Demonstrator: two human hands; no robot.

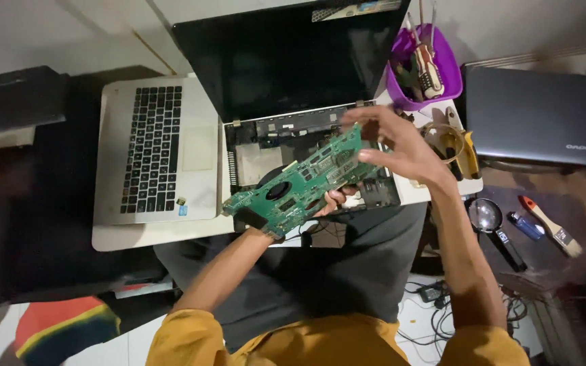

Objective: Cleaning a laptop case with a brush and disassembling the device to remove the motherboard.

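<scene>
A green laptop motherboard (300, 179) is held tilted above an opened laptop base (266, 146) whose black screen stands up behind it. My left hand (330, 202) grips the board from underneath, with fingers showing at its lower edge. My right hand (391, 146) pinches the board's upper right end. A detached silver keyboard cover (154, 149) lies flat to the left of the opened laptop on a small white table (157, 236).
A purple tub (449, 71) with screwdrivers stands at the table's far right corner, a tape roll (442, 139) beside it. A closed grey laptop (537, 115), a magnifying glass (488, 217), a lighter (525, 226) and a brush (551, 227) lie right. Cables sprawl on the floor.
</scene>
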